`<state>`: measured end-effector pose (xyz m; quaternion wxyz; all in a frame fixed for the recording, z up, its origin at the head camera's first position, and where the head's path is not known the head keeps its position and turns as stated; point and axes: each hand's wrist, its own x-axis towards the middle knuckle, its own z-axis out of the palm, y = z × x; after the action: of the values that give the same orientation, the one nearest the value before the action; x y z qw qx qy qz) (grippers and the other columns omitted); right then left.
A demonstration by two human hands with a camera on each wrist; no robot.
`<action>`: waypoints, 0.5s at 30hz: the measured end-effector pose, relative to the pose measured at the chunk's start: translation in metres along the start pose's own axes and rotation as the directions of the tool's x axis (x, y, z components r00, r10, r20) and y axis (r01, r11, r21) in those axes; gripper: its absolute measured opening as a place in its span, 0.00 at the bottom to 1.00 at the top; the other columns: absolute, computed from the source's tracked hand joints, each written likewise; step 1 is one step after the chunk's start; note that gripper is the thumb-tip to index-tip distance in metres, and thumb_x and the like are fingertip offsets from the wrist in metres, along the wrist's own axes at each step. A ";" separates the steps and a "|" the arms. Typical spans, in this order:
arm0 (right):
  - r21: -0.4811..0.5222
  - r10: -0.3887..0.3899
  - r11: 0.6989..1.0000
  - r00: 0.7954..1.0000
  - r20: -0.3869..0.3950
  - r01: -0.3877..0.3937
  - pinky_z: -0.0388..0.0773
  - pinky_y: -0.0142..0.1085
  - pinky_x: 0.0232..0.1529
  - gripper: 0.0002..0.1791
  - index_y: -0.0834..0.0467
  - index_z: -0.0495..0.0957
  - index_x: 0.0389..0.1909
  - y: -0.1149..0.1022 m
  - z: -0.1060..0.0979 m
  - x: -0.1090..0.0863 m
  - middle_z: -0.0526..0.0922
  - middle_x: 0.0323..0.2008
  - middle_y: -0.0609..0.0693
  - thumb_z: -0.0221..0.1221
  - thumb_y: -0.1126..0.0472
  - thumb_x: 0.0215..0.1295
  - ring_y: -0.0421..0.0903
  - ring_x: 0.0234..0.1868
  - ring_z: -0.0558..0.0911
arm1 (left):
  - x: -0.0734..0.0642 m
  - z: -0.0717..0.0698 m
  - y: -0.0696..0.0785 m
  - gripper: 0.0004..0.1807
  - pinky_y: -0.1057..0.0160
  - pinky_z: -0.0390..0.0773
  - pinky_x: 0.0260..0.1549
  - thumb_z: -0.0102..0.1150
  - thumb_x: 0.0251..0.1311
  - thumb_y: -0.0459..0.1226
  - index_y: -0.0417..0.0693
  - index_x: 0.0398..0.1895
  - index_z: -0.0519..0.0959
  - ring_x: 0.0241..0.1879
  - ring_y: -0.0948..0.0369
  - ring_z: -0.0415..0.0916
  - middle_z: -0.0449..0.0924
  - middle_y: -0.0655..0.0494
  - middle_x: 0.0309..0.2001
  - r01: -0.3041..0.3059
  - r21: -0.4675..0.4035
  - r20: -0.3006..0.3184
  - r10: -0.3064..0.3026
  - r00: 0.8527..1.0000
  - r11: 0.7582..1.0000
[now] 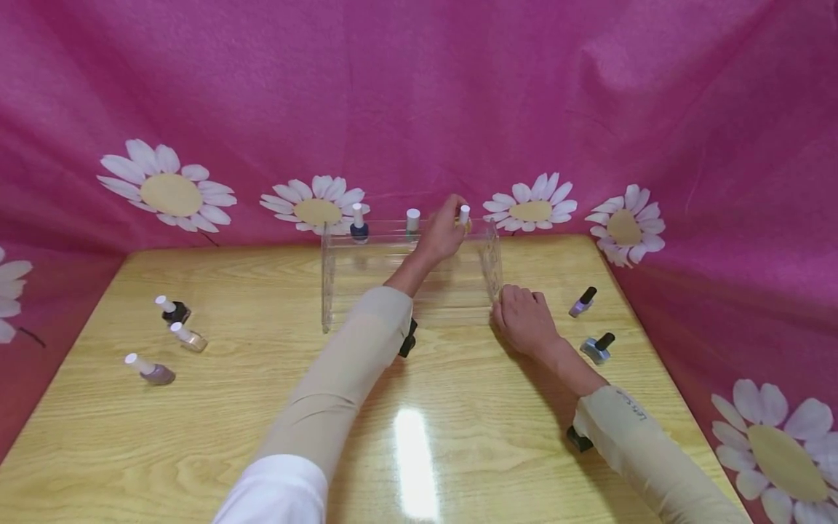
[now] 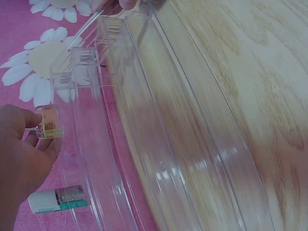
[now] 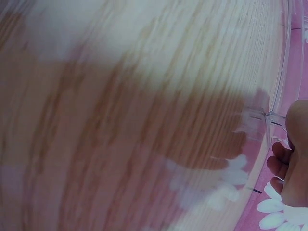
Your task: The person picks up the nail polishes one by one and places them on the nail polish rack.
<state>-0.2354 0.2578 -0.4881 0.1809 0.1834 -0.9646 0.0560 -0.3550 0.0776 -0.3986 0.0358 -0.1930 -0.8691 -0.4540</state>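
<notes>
A clear tiered display rack (image 1: 412,291) stands at the back of the table. At its top tier my left hand (image 1: 441,234) pinches a nail polish bottle (image 2: 50,124) with yellowish polish and a white cap. Left of that hand, a green-labelled nail polish bottle (image 2: 71,198) with a white cap sits on the same tier. A dark blue nail polish bottle (image 1: 358,227) stands near the tier's left end. My right hand (image 1: 526,318) grips the rack's front right corner, its fingers curled at the end panel.
On the left of the table lie black (image 1: 175,311), beige (image 1: 190,338) and mauve (image 1: 156,371) polish bottles. Lilac (image 1: 582,303) and pale blue (image 1: 596,349) ones lie at right. Dark objects (image 1: 407,340) show partly behind both sleeves. A pink flowered cloth (image 1: 419,109) hangs behind.
</notes>
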 end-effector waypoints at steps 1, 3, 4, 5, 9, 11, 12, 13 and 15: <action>-0.001 -0.002 1.000 1.000 -0.003 0.002 0.66 0.50 0.35 0.12 0.60 0.62 0.26 0.000 -0.001 0.000 0.63 0.21 0.51 0.48 0.58 0.65 0.57 0.28 0.72 | 0.000 0.001 0.000 0.15 0.63 0.70 0.47 0.51 0.60 0.29 0.48 0.49 0.66 0.52 0.58 0.70 0.75 0.51 0.50 0.001 0.016 0.004 -0.001 1.000 1.000; -0.006 -0.006 1.000 1.000 -0.010 0.006 0.67 0.49 0.34 0.11 0.60 0.62 0.26 -0.001 -0.001 0.000 0.61 0.21 0.51 0.48 0.58 0.65 0.56 0.28 0.72 | 0.001 0.002 -0.001 0.15 0.63 0.70 0.45 0.52 0.60 0.30 0.48 0.49 0.66 0.49 0.58 0.71 0.76 0.52 0.48 0.006 0.042 0.014 -0.007 1.000 0.999; -0.008 -0.010 1.000 1.000 -0.016 0.010 0.67 0.49 0.34 0.11 0.60 0.62 0.26 -0.001 -0.002 0.000 0.61 0.21 0.50 0.49 0.58 0.64 0.56 0.28 0.71 | 0.001 0.003 -0.001 0.15 0.63 0.71 0.44 0.52 0.61 0.31 0.48 0.49 0.66 0.47 0.58 0.72 0.76 0.52 0.47 0.008 0.053 0.022 -0.009 1.000 0.999; -0.012 -0.013 1.000 1.000 -0.019 0.013 0.66 0.49 0.34 0.11 0.60 0.62 0.26 -0.001 -0.002 0.000 0.60 0.21 0.50 0.49 0.58 0.64 0.56 0.28 0.71 | 0.001 0.003 -0.001 0.15 0.63 0.71 0.43 0.52 0.61 0.32 0.48 0.50 0.65 0.45 0.58 0.72 0.76 0.53 0.46 0.013 0.064 0.030 -0.014 0.999 0.998; -0.025 -0.027 0.999 0.999 -0.029 0.027 0.66 0.48 0.33 0.11 0.60 0.63 0.27 0.000 -0.001 0.001 0.59 0.20 0.50 0.49 0.58 0.64 0.55 0.28 0.71 | 0.002 0.004 0.000 0.15 0.63 0.73 0.37 0.52 0.61 0.31 0.48 0.49 0.64 0.39 0.58 0.73 0.76 0.54 0.39 0.027 0.087 0.067 -0.033 0.997 0.996; -0.027 -0.030 0.999 0.999 -0.030 0.029 0.66 0.48 0.33 0.11 0.60 0.62 0.26 0.000 -0.001 0.001 0.59 0.20 0.50 0.49 0.58 0.64 0.55 0.27 0.71 | 0.002 0.004 0.001 0.16 0.63 0.73 0.36 0.51 0.59 0.29 0.48 0.49 0.63 0.38 0.58 0.73 0.76 0.54 0.37 0.033 0.092 0.081 -0.040 0.996 0.995; -0.028 -0.031 0.999 0.999 -0.029 0.030 0.66 0.48 0.33 0.11 0.60 0.62 0.26 0.000 -0.001 0.001 0.59 0.20 0.50 0.49 0.58 0.64 0.55 0.27 0.70 | 0.002 0.004 0.002 0.16 0.62 0.73 0.36 0.51 0.59 0.28 0.47 0.49 0.63 0.38 0.57 0.73 0.76 0.53 0.36 0.035 0.092 0.085 -0.043 0.995 0.995; -0.027 -0.030 0.999 0.999 -0.031 0.029 0.65 0.47 0.32 0.11 0.60 0.62 0.26 0.000 -0.001 0.001 0.58 0.20 0.49 0.49 0.58 0.64 0.55 0.27 0.70 | 0.002 0.004 0.002 0.17 0.62 0.73 0.37 0.51 0.58 0.27 0.47 0.49 0.63 0.38 0.57 0.73 0.76 0.53 0.36 0.039 0.093 0.090 -0.047 0.995 0.995; -0.027 -0.031 0.999 0.999 -0.035 0.030 0.65 0.47 0.32 0.12 0.60 0.61 0.25 0.000 -0.001 0.001 0.58 0.20 0.49 0.49 0.58 0.64 0.55 0.26 0.70 | 0.002 0.004 0.004 0.18 0.62 0.73 0.38 0.52 0.57 0.27 0.47 0.50 0.63 0.39 0.56 0.73 0.76 0.52 0.37 0.048 0.094 0.092 -0.056 0.994 0.994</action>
<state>-0.2360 0.2574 -0.4871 0.2010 0.1947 -0.9590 0.0438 -0.3552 0.0830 -0.3975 -0.0086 -0.1897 -0.8944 -0.4049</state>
